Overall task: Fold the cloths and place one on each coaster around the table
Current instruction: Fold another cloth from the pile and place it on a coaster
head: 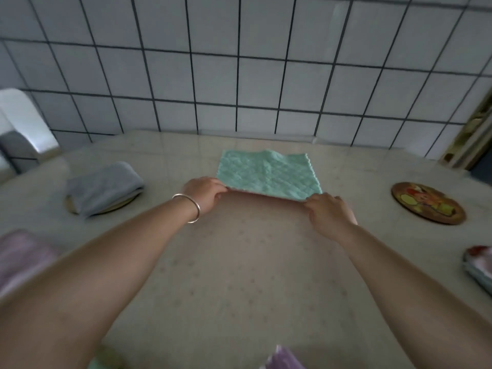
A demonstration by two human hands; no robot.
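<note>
Now both hands' fingers pinch the green cloth's near corners.

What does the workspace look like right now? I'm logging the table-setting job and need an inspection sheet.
Surface: pale table with a faint dotted pattern.
Job's things: green cloth lying on the table, near edge lifted; grey folded cloth resting on a coaster; bare picture coaster at right.
Clutter: blurred pink cloth at the left edge, purple cloth at the bottom edge, a bundle at the right edge.
Hands: left hand and right hand each pinch a near corner of the green cloth.
Cables: nothing seen.
Surroundings: tiled wall; white chair at left.
</note>
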